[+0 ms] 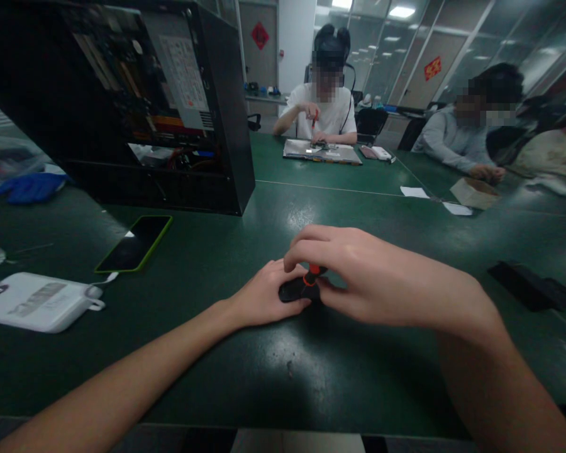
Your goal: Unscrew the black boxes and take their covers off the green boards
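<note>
On the green table in front of me, my left hand [266, 292] grips a small dark oval object [290, 290] between thumb and fingers, holding it against the tabletop. It could be a computer mouse, but my fingers cover much of it. My right hand [344, 270] comes over from the right, its fingers curled round a red and black screwdriver [312, 274]. The screwdriver stands nearly upright with its lower end at the dark object. Its tip is hidden.
An open black computer case [170, 113] stands at the back left. Left of me lie a phone [134, 244] with a green edge, a white power bank [42, 302] and a blue glove [31, 187]. Black pieces [532, 285] lie at right. Several people sit across the table.
</note>
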Motion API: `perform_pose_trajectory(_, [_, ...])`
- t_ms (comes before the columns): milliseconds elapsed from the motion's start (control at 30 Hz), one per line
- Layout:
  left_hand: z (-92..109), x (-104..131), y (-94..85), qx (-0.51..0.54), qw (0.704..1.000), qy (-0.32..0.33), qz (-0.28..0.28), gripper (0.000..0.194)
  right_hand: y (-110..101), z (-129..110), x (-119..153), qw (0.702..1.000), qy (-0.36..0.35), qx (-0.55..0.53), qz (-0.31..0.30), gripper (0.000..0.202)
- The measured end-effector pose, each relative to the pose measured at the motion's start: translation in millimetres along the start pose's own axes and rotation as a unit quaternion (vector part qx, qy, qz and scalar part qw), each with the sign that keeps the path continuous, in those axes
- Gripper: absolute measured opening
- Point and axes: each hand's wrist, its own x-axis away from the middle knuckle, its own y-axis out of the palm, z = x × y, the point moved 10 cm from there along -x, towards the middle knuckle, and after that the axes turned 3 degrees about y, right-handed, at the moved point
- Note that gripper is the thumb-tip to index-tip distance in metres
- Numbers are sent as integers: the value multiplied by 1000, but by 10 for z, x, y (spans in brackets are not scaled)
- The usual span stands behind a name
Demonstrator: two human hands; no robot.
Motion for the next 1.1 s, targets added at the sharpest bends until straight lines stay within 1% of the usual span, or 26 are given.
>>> perform_pose_trajectory(67, [-10, -3, 4, -3, 1000, -9, -3, 30, -11, 27, -17, 1000, 10, 23, 8, 12])
perform_pose_trajectory(133, [-4, -10, -7, 1, 1000, -11, -1, 30, -27, 38, -30, 999, 15, 36, 16, 15])
perform_pose_trajectory(200, [26, -19, -28, 9, 1000, 0, 8, 36, -25, 12, -27, 1000, 5, 20, 10, 15])
perform_pose_trajectory(300, [36, -24, -47, 12, 1000, 4, 16, 45, -7, -48, 6, 1000, -14, -9, -10, 25])
perform_pose_trajectory(367, [17, -21, -32, 5, 1000, -3, 9, 47, -6, -39, 20, 1000, -8, 1, -11, 20])
perform_pose_trajectory(433, [-6, -15, 2, -3, 1000, -13, -7, 44, -20, 15, 13, 999, 11, 31, 2, 12])
perform_pose_trajectory(500, [-36, -6, 29, -7, 999, -29, -21, 38, -38, 71, -6, 998, 24, 50, 16, 17])
perform_pose_trajectory(567, [-53, -1, 32, -7, 999, -43, -25, 34, -51, 100, -20, 999, 25, 42, 21, 17])
perform_pose_trajectory(633, [-28, -5, 12, -6, 999, -38, -19, 32, -56, 92, -17, 1000, 16, 15, 14, 16])
perform_pose_trajectory(767, [34, -21, -39, -3, 1000, -20, 6, 28, -28, 9, 19, 999, -13, -29, -19, 22])
perform_pose_trajectory(867, [6, -21, -16, 6, 999, -36, 8, 29, -33, 47, 10, 1000, 6, 8, -7, 13])
perform_pose_trajectory(967, [-47, -11, 5, 17, 998, -65, 13, 29, -49, 125, -13, 998, 32, 43, 14, 16])
perform_pose_trajectory(1033, [-45, -9, 1, 25, 997, -67, 21, 29, -38, 118, -16, 999, 23, 22, 8, 18])
perform_pose_trajectory(1100, [-9, -14, -2, 32, 998, -52, 23, 28, -24, 81, -4, 1000, 5, -12, -5, 23])
